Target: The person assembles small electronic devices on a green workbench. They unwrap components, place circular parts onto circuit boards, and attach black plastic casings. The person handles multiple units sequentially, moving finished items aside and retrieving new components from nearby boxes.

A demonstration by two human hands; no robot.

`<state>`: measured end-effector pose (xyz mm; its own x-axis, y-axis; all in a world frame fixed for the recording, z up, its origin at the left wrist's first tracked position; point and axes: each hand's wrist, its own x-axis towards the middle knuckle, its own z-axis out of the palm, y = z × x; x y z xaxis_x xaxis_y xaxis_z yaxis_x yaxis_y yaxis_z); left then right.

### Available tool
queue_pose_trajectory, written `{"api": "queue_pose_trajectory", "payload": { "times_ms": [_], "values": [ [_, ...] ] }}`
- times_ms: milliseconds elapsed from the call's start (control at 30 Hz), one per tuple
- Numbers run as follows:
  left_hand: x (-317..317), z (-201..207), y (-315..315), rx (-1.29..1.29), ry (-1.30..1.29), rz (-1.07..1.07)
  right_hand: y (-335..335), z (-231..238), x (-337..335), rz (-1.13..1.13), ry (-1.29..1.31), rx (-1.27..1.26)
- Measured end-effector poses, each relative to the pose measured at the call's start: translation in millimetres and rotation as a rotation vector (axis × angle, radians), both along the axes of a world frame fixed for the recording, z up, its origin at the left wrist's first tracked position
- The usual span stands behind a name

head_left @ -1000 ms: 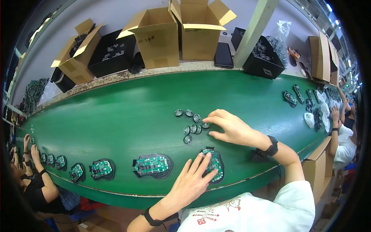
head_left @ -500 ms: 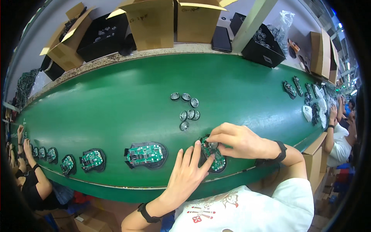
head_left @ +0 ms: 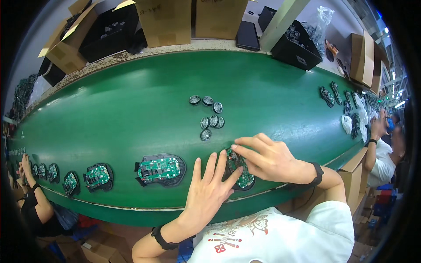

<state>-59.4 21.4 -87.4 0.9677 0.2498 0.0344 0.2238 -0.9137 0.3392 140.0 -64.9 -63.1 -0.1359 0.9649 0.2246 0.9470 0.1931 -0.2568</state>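
A black-shelled unit with a green circuit board (head_left: pixel 246 181) lies at the near edge of the belt, partly covered by both hands. My left hand (head_left: pixel 208 193) rests along its left side, fingers stretched and spread, the thumb pressing on the board's face. Over its upper end, my right hand (head_left: pixel 274 162) has its fingers closed and bent down; what they hold is hidden. Beyond the hands, several round black-rimmed wheel-like parts (head_left: pixel 205 134) sit in a loose cluster. To the left is another shelled circuit board (head_left: pixel 161 171), apart from my hands.
More board units (head_left: pixel 98 176) line the green belt (head_left: pixel 118 114) toward a co-worker's arms (head_left: pixel 37 193) at left. Cardboard boxes (head_left: pixel 164 26) and a black bin (head_left: pixel 298 48) stand on the far ledge. White and black parts (head_left: pixel 346 124) lie near another person (head_left: pixel 377 162) at right.
My right fingers have shifted to the unit's upper end; the round part seen beneath them before is now hidden. My left hand keeps its place at the unit. The whole view has shifted slightly.
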Motion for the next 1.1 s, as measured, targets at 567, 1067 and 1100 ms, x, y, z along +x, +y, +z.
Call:
{"api": "queue_pose_trajectory", "payload": {
  "times_ms": [567,1067,1100],
  "values": [
    [11,-1,14,-0.079,0.017,-0.103,-2,-4,-2,0.01,-0.044,-0.117],
    [19,1,13,-0.061,-0.012,-0.115,-33,-25,-9,-0.001,-0.234,0.118],
    [20,1,14,-0.071,-0.016,-0.116,-34,-25,-9,-0.013,-0.25,0.11]
  ]
}}
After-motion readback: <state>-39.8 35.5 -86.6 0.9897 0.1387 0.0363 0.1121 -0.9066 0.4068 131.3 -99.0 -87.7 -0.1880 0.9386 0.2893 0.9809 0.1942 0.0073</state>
